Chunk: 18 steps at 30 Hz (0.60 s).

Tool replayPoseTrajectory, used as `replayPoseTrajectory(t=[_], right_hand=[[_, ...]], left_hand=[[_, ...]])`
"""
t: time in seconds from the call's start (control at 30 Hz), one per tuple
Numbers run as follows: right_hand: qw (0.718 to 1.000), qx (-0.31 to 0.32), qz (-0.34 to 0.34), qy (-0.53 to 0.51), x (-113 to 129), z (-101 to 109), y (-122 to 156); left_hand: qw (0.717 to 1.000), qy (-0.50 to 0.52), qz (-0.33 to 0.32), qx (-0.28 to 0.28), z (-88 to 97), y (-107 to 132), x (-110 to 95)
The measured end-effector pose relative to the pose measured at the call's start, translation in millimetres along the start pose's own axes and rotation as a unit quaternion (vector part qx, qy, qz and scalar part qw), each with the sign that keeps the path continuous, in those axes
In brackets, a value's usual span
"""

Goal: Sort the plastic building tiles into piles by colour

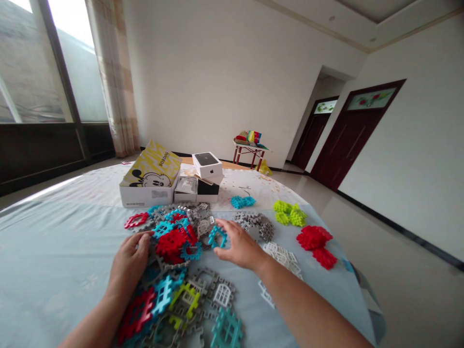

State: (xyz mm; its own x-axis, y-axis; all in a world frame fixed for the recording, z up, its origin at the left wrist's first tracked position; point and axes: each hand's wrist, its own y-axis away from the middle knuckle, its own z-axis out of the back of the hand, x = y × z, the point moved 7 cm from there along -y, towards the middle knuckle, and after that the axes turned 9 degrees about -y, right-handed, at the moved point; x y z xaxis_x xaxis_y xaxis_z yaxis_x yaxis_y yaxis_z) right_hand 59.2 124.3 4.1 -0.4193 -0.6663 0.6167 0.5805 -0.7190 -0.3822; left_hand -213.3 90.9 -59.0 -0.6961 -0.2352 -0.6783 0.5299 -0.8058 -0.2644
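Note:
My right hand [237, 244] has thumb and fingers closed around a blue interlocking plastic building piece [217, 237], at the right side of a mixed heap. My left hand [130, 258] rests against the heap's left edge, fingers loosely bent and partly hidden, with nothing visible in it. Between the hands lie red pieces [170, 245] and more blue and grey ones. Closer to me are a green piece [185, 299], a teal piece [226, 329], a red piece [137, 314] and a grey piece with a white window [223, 295].
Sorted by colour on the right are grey pieces [253, 224], white pieces [281, 256], lime pieces [290, 212], red pieces [314, 238] and blue pieces [242, 201]. Behind the heap stand a yellow-and-white box [147, 195] and a white phone box [207, 165] stacked on other boxes.

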Motion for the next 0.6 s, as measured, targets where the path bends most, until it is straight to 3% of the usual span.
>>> replayPoseTrajectory(t=[0.17, 0.23, 0.37, 0.5, 0.6], right_hand=[[0.988, -0.108, -0.108, -0.035, -74, 53, -21], [0.980, -0.135, -0.148, 0.015, -106, 72, -32], [0.950, -0.122, -0.251, 0.143, -165, 94, -53], [0.931, -0.130, -0.294, 0.175, -200, 106, -72], [0.922, -0.146, -0.306, 0.188, -212, 109, -83]], left_hand=[[1.000, 0.011, 0.004, -0.001, -1.5, 0, 2], [1.000, 0.017, 0.005, 0.002, -2.7, -1, 3], [0.999, 0.029, 0.015, 0.004, -4.6, -1, 5], [0.999, 0.039, 0.019, -0.003, -5.9, -2, 10], [0.999, 0.042, 0.019, -0.007, -6.2, -2, 12]])
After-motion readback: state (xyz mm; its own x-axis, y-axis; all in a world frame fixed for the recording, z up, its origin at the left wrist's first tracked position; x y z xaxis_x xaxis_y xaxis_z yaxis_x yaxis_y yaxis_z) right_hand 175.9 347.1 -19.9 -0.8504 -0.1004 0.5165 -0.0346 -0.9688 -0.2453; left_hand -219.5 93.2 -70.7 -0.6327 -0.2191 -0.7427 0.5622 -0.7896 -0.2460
